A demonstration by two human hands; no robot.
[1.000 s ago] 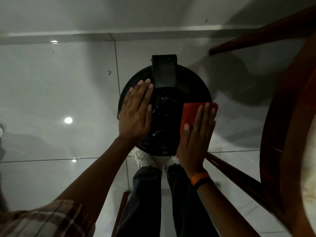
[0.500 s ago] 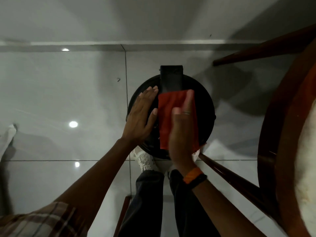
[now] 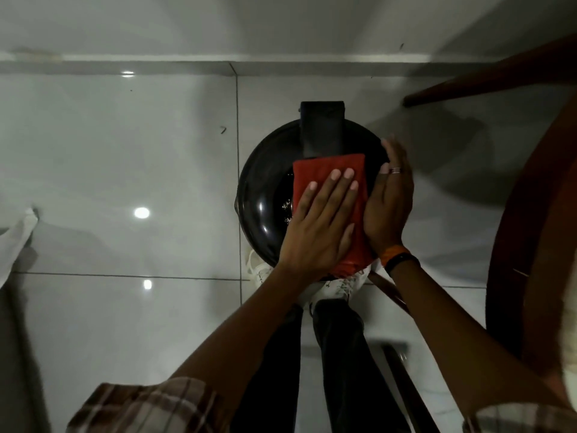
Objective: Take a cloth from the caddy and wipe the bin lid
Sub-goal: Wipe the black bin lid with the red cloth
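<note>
A round black bin lid (image 3: 265,189) lies below me on the tiled floor, with a black rectangular hinge block (image 3: 322,129) at its far edge. A folded red cloth (image 3: 315,171) lies across the middle of the lid. My left hand (image 3: 318,226) presses flat on the cloth, fingers spread forward. My right hand (image 3: 388,207), with a ring and an orange and black wristband, rests on the lid's right side against the cloth's right edge. The caddy is not in view.
Round dark wooden furniture (image 3: 530,245) crowds the right side, and one of its legs (image 3: 484,76) slants across the upper right. My white shoes (image 3: 340,285) stand just under the bin. A white fabric (image 3: 15,242) shows at the left edge. The wall's base runs across the top.
The cloth went from the lid's right side to its middle under my right hand. Now my left hand lies on the cloth, and my right hand has shifted to the lid's right side.
</note>
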